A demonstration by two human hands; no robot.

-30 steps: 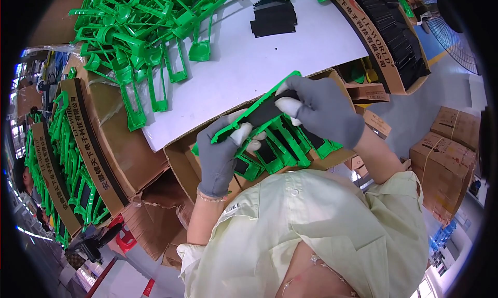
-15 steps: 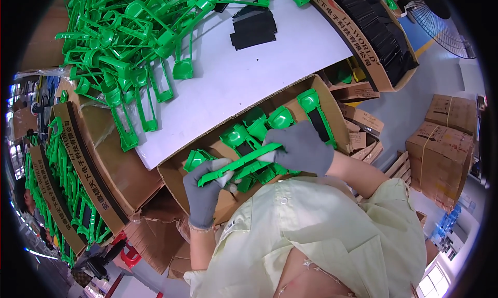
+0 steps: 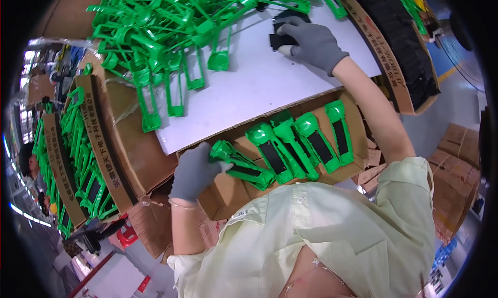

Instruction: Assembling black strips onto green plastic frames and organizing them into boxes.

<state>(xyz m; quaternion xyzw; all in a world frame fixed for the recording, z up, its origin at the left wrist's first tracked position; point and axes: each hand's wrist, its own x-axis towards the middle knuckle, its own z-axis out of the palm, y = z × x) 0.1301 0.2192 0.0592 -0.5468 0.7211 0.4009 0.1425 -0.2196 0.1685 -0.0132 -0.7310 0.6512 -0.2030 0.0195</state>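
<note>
My left hand (image 3: pixel 195 174), in a grey glove with pale fingertips, is at the left end of an open cardboard box (image 3: pixel 228 197). Its fingers close round the end of a green plastic frame with a black insert (image 3: pixel 241 167), which lies slanting in the box. Several similar green frames (image 3: pixel 271 155) stand beside it in a row, black strips along their handles. Out over the white tabletop (image 3: pixel 244 98), my gloved right hand (image 3: pixel 314 44) pinches at a small stack of flat black pieces (image 3: pixel 282 41), partly covering them.
A large heap of bare green frames (image 3: pixel 171 33) covers the table's far left. Cartons of green frames (image 3: pixel 91 168) stand at the left. A long carton (image 3: pixel 397 85) packed with black pieces is at the far right, with closed boxes (image 3: pixel 451 181) and a fan (image 3: pixel 461 54) beyond.
The green frame held between both hands is now down in the box's left side. My right hand has left it and reached forward to the black pieces. The view has shifted slightly.
</note>
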